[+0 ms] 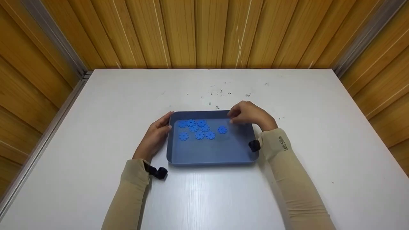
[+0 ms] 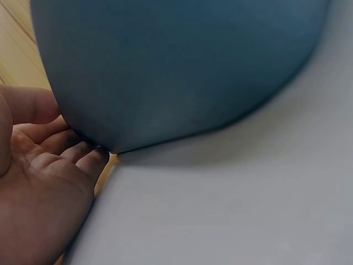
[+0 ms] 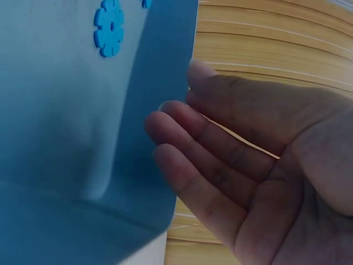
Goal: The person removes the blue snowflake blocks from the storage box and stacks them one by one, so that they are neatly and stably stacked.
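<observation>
A blue-grey rectangular tray (image 1: 212, 156) lies on the white table, holding several blue notched discs (image 1: 200, 135) shaped like snowflake pieces. Most of them cluster at its far left, some overlapping. One single disc (image 1: 222, 129) sits apart, nearer the right hand. My left hand (image 1: 152, 139) holds the tray's left side, with thumb and fingers at its wall, as the left wrist view also shows. Above the tray's far right corner is my right hand (image 1: 250, 114), its fingers (image 3: 176, 168) loosely bent with nothing between them. One disc (image 3: 109, 28) shows whole in the right wrist view.
White table (image 1: 80, 143) surrounds the tray, with small dark marks (image 1: 220, 92) on its surface beyond the tray. Wood-look panels (image 1: 209, 35) stand along the back and sides. Black wrist cameras (image 1: 156, 172) sit at both sleeve cuffs.
</observation>
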{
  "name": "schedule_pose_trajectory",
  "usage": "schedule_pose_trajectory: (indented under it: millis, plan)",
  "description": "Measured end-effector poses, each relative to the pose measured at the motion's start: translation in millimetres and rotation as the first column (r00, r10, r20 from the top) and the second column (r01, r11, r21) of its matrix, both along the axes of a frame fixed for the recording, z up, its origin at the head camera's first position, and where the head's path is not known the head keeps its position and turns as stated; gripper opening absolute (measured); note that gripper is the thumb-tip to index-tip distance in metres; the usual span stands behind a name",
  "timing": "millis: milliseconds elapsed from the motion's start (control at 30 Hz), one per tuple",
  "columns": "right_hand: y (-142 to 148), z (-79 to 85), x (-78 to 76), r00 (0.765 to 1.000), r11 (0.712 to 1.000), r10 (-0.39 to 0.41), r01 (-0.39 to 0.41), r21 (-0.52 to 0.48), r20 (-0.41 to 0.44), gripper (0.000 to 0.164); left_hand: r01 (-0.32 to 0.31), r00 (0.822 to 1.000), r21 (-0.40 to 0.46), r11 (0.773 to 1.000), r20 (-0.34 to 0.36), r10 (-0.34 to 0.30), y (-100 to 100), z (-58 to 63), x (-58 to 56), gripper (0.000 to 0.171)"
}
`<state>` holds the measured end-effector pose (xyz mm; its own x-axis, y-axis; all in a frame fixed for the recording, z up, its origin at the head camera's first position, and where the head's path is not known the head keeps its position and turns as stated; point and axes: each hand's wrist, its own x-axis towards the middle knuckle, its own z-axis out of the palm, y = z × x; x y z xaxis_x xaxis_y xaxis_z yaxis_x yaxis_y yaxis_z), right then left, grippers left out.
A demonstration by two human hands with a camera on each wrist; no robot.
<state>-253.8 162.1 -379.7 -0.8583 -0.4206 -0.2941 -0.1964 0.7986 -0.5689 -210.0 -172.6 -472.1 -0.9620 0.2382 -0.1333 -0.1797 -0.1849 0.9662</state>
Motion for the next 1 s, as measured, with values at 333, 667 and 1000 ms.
schedule_pose_trajectory:
  millis: [333, 667, 1000]
  plan:
    - [-14.0, -12.6, -1.5, 0.999, 0.999, 0.045, -0.045, 0.003, 0.005, 0.032, -0.010, 1.000, 0.003, 1.000, 0.011, 0.010, 1.1, -0.6, -0.4, 0.062]
    - [-22.6, -21.6, -1.6, 0.998, 0.998, 0.068, -0.068, 0.015, 0.016, 0.032, -0.003, 1.000, 0.020, 1.000, -0.012, 0.004, 0.8, -0.1, 0.8, 0.061]
    - [-26.5, -30.1, 0.7, 0.997, 0.996, 0.078, -0.078, 0.030, -0.002, 0.032, -0.001, 1.000, 0.035, 0.999, -0.014, 0.001, 0.4, -0.6, 1.3, 0.060]
